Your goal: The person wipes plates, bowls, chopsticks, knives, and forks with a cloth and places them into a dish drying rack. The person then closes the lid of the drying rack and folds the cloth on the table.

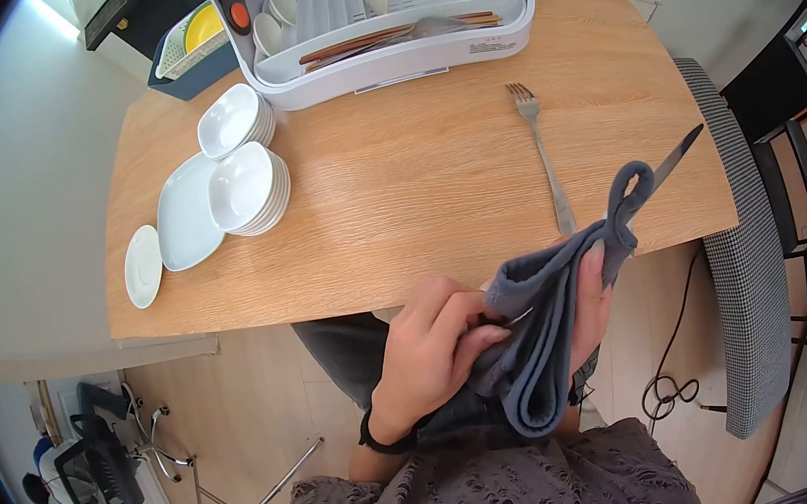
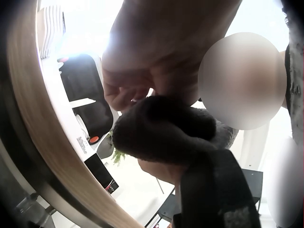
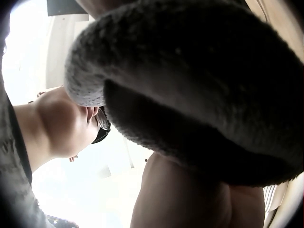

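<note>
A folded grey-blue towel (image 1: 540, 361) is wrapped around a table knife (image 1: 680, 160), whose blade sticks out of the cloth toward the upper right. My right hand (image 1: 588, 300) grips the towel from the right, thumb lying along its folds. The left hand (image 1: 428, 350) has its fingers curled at the towel's left side, pinching the knife's handle end, of which a thin shiny strip shows. Most of the handle is hidden in the cloth. A metal fork (image 1: 542, 149) lies on the table just beyond. Both wrist views show the towel (image 2: 156, 135) (image 3: 190, 61) close up, in shadow.
On the wooden table (image 1: 396, 192), stacked white bowls (image 1: 242, 186), a rectangular plate (image 1: 186, 218) and a small saucer (image 1: 142, 267) sit at left. A white dish rack (image 1: 401, 69) with dishes and chopsticks stands at the back. A checked bench (image 1: 748, 331) borders the right side.
</note>
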